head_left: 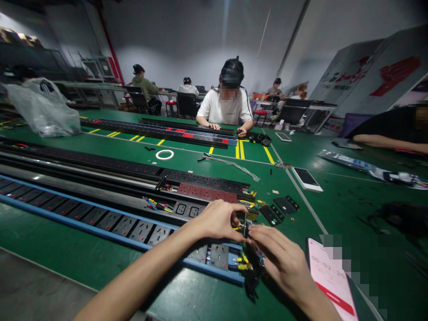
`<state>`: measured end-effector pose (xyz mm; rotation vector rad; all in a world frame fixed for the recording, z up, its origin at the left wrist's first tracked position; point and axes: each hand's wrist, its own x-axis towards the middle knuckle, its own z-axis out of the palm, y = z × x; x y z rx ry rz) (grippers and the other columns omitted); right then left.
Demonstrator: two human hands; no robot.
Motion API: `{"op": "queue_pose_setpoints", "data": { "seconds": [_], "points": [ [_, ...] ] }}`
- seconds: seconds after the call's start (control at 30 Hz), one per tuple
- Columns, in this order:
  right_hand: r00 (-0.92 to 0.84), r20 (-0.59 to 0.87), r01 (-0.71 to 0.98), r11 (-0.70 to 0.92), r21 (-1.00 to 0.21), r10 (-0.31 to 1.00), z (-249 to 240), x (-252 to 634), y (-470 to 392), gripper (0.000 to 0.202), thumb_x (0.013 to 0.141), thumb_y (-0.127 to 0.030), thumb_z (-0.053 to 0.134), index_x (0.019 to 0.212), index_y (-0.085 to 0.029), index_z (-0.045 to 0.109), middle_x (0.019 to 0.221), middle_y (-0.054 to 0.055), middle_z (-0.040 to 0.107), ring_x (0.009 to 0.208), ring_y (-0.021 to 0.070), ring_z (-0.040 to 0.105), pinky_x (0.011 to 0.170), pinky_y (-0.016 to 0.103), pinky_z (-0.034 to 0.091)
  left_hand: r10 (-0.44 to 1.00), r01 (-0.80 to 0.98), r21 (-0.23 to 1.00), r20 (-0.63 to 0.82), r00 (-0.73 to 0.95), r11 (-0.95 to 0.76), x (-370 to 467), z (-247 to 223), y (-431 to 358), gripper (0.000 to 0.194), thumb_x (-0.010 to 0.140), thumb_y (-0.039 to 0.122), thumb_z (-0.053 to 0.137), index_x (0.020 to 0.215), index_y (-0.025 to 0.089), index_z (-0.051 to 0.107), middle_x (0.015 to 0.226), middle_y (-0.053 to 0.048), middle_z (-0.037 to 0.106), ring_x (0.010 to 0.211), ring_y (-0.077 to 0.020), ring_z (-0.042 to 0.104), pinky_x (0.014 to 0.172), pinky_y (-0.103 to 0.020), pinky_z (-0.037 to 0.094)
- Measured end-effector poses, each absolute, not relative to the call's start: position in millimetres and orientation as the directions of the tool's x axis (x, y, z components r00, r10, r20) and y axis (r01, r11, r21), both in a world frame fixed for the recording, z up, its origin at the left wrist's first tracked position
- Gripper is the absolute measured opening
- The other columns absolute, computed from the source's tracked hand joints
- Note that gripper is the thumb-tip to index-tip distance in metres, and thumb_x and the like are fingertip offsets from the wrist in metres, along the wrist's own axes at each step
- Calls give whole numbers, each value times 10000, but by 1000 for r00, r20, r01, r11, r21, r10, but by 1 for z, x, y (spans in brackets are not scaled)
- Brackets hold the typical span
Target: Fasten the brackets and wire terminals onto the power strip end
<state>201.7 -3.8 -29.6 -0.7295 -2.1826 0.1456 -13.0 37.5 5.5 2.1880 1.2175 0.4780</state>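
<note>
A small dark plate (pixel 246 224) stands on edge between my hands, above the end of a blue-framed power strip (pixel 147 243). My left hand (pixel 222 220) pinches it between thumb and fingers from the left. From the right, my right hand (pixel 282 256) closes its fingers on the plate's other side; its fingertips are partly hidden. Yellow-sleeved wire terminals (pixel 245 263) stick out of the strip's end, just below my hands. Black parts (pixel 252 281) hang beside the terminals, too dark to name.
Other strips, one with brown sockets (pixel 207 191), lie behind. Flat black plates (pixel 286 204), a white phone (pixel 306 179), a lit phone (pixel 331 276) and a tape ring (pixel 165 154) rest on the green table (pixel 187 294). A co-worker (pixel 227 104) sits opposite.
</note>
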Motion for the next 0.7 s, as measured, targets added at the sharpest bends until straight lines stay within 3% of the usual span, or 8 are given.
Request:
{"op": "queue_pose_setpoints", "data": {
  "seconds": [0.23,0.37,0.47,0.57,0.7],
  "points": [
    [-507,672,491,822,-290,540,-33,200,-2,245,907,-155,583,1120,-222,683,1017,82,762,925,213,732,788,317,608,858,648,642,29,512,-409,-12,5,38,660,641,423,800,1255,241,641,908,-23,767,863,-237,729,718,-245,484],
    [-375,620,515,711,-479,689,-35,194,5,159,923,-233,578,1041,-216,683,966,66,765,839,206,739,744,296,596,856,641,647,34,516,-412,-12,4,38,625,652,415,800,1237,255,647,895,-16,768,865,-237,730,696,-239,478],
    [-206,413,516,457,-724,887,-36,190,14,213,913,-389,599,967,-198,677,814,48,747,622,183,694,558,265,552,856,648,644,20,517,-407,-12,4,38,639,638,425,817,1234,271,646,899,-12,769,871,-235,731,690,-237,474],
    [-110,139,370,170,-913,984,-37,187,24,365,856,-521,635,980,-177,642,741,38,713,509,159,625,441,247,483,856,665,629,2,516,-403,-12,5,38,647,615,435,837,1218,287,653,911,-12,773,852,-232,732,696,-247,472],
    [-73,-67,188,-52,-981,995,-39,182,33,515,737,-602,713,968,-151,619,631,14,661,416,132,552,353,219,415,855,665,623,11,519,-412,-12,4,38,633,615,438,838,1205,294,659,903,-12,774,829,-229,731,682,-248,463]
  ]
}}
